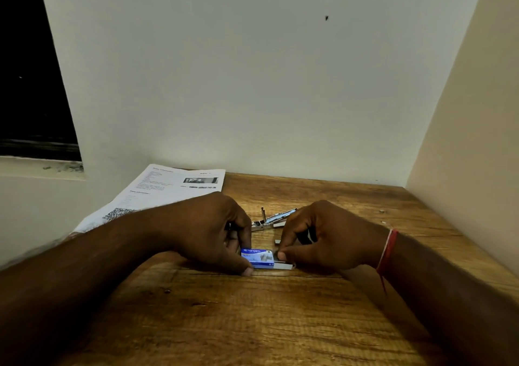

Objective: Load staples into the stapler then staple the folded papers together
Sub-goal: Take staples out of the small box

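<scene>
The left hand (213, 233) grips the blue staple box (257, 256) at lower centre of the frame. The right hand (323, 245) pinches at the box's open end, where the grey tray (285, 266) pokes out. To my eye it pays to keep the box flat on the tabletop (252, 323) and draw a strip out straight so it doesn't snap. I count one box, one stapler (271, 220) lying open just behind the hands, and one stack of papers (157, 194) left of centre.
</scene>
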